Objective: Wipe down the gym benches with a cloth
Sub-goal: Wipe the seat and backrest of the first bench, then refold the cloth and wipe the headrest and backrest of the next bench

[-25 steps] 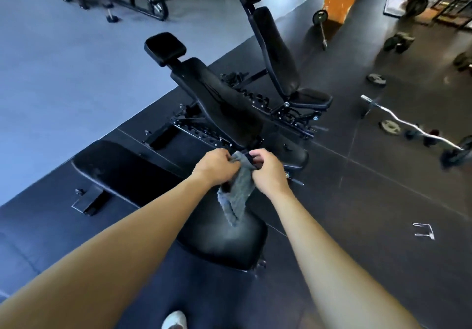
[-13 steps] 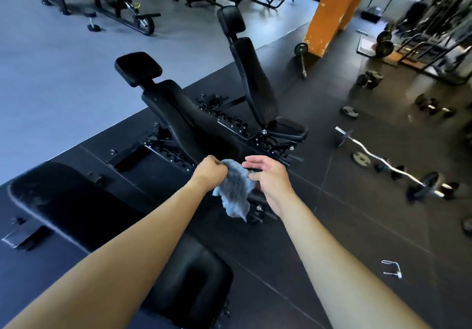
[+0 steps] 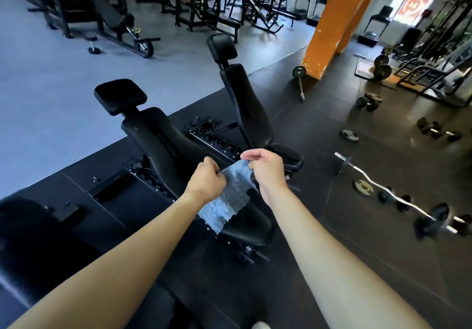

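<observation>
A grey-blue cloth (image 3: 227, 198) hangs spread between both hands in mid-air. My left hand (image 3: 205, 181) pinches its left top edge and my right hand (image 3: 267, 169) pinches its right top corner. Directly beneath lies a black inclined bench (image 3: 158, 137) with a headrest, its seat pad (image 3: 251, 226) just under the cloth. A second, steeper black bench (image 3: 245, 101) stands behind it to the right. At the lower left is the end of a flat black bench (image 3: 33, 236), partly hidden by my left forearm.
A curl bar with plates (image 3: 393, 193) lies on the dark floor to the right, with loose plates (image 3: 349, 134) and dumbbells (image 3: 367, 101) beyond. An orange pillar (image 3: 332, 24) rises at the back right. Machines fill the far grey floor. A shoe tip (image 3: 260, 325) shows at the bottom.
The view has lifted and shifted from the flat bench to the inclined bench. Both hands have pulled apart, and the bunched cloth now hangs opened out between them.
</observation>
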`<control>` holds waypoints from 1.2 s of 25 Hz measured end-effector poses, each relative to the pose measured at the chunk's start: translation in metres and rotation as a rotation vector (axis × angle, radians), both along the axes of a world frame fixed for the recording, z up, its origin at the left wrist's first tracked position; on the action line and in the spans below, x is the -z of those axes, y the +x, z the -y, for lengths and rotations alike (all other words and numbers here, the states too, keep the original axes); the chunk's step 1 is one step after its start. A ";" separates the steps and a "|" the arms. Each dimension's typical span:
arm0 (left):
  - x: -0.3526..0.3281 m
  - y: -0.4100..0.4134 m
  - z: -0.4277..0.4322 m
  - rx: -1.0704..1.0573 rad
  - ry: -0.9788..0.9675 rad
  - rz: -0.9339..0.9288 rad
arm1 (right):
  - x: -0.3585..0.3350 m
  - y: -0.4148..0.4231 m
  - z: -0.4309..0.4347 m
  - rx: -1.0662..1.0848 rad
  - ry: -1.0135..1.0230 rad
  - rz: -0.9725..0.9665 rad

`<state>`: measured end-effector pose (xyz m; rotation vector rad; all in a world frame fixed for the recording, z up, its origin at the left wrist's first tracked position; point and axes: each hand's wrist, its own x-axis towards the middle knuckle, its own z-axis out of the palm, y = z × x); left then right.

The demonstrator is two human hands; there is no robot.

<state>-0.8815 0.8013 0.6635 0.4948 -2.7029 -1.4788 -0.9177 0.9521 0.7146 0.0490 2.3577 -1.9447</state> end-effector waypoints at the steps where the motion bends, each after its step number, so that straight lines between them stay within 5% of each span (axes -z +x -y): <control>1: -0.001 -0.011 -0.003 -0.015 0.000 -0.049 | 0.002 -0.016 0.002 -0.014 -0.050 0.015; 8: -0.035 -0.121 -0.052 -0.061 0.156 -0.042 | 0.012 -0.154 -0.024 -0.307 -0.129 0.012; 17: -0.063 -0.221 -0.098 -0.307 -0.198 -0.145 | 0.012 -0.266 -0.076 -0.523 0.312 -0.369; 22: -0.074 -0.236 -0.083 -0.451 -0.231 -0.118 | 0.024 -0.299 -0.077 -0.696 0.569 -0.254; 30: -0.060 -0.221 -0.025 -0.543 -0.538 0.039 | 0.018 -0.305 -0.035 -0.829 0.406 -0.290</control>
